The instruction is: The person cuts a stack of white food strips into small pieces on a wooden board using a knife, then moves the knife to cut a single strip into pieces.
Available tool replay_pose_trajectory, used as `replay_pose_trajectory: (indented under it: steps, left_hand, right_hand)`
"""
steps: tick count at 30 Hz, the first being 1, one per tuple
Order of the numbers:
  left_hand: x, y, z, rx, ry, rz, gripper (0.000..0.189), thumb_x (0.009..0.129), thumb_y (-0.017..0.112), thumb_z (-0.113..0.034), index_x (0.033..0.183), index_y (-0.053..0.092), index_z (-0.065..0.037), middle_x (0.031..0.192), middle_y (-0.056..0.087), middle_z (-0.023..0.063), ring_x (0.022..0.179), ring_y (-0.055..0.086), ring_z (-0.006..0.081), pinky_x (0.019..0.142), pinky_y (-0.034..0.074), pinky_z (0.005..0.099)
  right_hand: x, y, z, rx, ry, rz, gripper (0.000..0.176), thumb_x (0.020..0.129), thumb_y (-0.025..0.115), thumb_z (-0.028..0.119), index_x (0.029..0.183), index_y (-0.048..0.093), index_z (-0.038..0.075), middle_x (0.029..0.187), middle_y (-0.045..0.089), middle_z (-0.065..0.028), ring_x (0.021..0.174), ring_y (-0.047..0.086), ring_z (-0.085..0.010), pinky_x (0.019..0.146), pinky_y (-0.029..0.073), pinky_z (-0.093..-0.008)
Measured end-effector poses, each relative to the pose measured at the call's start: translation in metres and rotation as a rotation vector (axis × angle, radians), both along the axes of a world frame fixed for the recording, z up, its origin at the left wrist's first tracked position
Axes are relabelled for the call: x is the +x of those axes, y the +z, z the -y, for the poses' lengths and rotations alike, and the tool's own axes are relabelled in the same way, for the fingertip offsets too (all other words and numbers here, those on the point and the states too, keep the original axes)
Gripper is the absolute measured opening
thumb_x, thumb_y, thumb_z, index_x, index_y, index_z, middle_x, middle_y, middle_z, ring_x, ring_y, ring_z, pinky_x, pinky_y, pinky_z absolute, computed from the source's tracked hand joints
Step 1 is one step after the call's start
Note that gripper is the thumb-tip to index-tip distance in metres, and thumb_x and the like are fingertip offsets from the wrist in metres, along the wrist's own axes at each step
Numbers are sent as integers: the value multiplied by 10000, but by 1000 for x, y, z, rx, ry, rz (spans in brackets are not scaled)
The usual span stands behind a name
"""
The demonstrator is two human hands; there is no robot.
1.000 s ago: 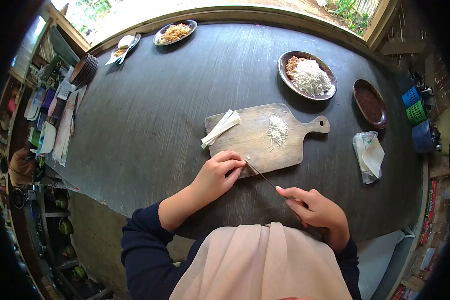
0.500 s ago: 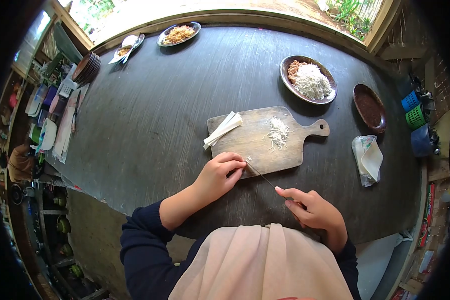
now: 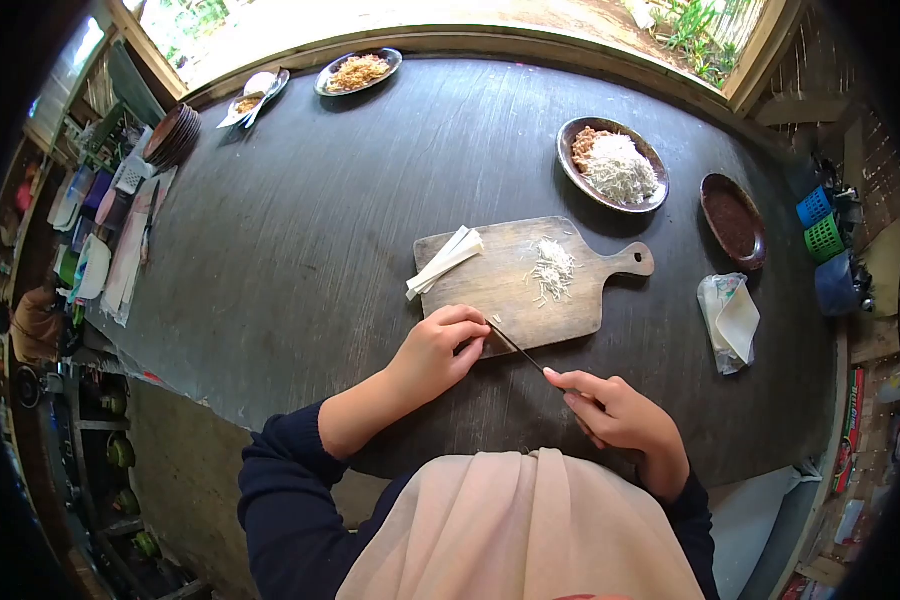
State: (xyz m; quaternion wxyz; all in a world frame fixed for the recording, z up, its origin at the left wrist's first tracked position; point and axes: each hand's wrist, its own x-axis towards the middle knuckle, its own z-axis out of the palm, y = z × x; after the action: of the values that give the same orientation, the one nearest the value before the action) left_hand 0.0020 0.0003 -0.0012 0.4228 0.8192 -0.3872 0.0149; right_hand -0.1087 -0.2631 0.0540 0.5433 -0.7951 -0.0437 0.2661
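Observation:
My right hand (image 3: 620,412) grips the handle of a thin-bladed knife (image 3: 516,348). The blade slants across the near edge of a wooden cutting board (image 3: 505,275), its tip close to my left fingertips. My left hand (image 3: 444,345) rests at the board's lower left corner with fingers curled and pressed together; whatever they pinch is hidden beneath them. A small white piece lies just past the knife tip. Several long white strips (image 3: 446,262) lie at the board's left end. Fine white shreds (image 3: 551,272) form a loose heap toward its handle.
Beyond the board stands a plate (image 3: 566,180) of white shreds and brownish food. An oval stone mortar (image 3: 733,222) and a plastic packet (image 3: 729,322) lie right. Another plate (image 3: 358,72) of food is at the back. Stacked brown plates (image 3: 173,136) and a second knife (image 3: 151,225) are left.
The knife blade has turned slightly, and my right hand has shifted a little to the left. My left hand stays in place on the board. The view has moved slightly.

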Motion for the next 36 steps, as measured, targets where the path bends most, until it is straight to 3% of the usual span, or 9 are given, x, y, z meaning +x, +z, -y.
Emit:
replay_pose_trajectory:
  steps: [8, 36]
  left_hand:
    - [0, 0, 0, 4, -6, -19, 118, 845, 668, 1, 958, 693, 20, 1018, 667, 98, 906, 675, 249, 774, 551, 314]
    - [0, -1, 0, -7, -7, -35, 119, 834, 669, 3, 950, 690, 8, 1007, 659, 99, 914, 672, 256, 787, 547, 321]
  right_hand:
    - [-4, 13, 16, -48, 44, -118, 400, 1011, 454, 87, 1402, 524, 129, 563, 557, -21, 427, 533, -100, 468, 452, -267]
    - [-3, 10, 6, -41, 37, -5, 398, 1006, 469, 85, 1400, 521, 110, 560, 564, -46, 424, 547, -124, 475, 459, -281]
